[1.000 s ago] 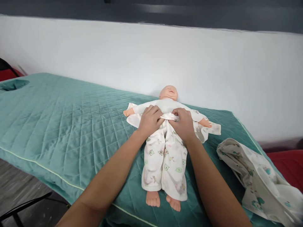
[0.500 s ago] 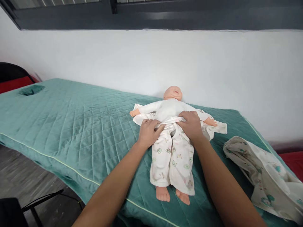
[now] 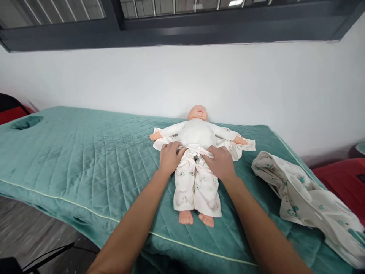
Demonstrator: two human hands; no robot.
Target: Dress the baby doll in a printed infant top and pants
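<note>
A baby doll [image 3: 197,113] lies on its back, head toward the wall, arms spread out. White printed trousers [image 3: 184,186] cover its legs up to the waist, and its bare feet stick out below the cuffs. My left hand [image 3: 171,155] is closed on the waistband at the doll's left-hand side in view. On the other side, my right hand [image 3: 220,161] grips the waistband too, thumb toward the middle. The doll's torso is in a plain white top [image 3: 196,133]. Beneath its arms and back a printed white garment [image 3: 248,145] lies spread open.
The doll rests on a bed with a green quilted cover [image 3: 94,167], which has a hole [image 3: 27,122] at the far left. A crumpled printed white cloth [image 3: 302,194] lies at the right. Behind are a white wall [image 3: 114,80] and a window frame [image 3: 171,36]. Something red [image 3: 342,179] stands beyond the right edge.
The camera view has shifted, so doll and bed sit further left. Both hands keep hold of the waistband, which now sits slightly lower beneath the doll's rounded belly.
</note>
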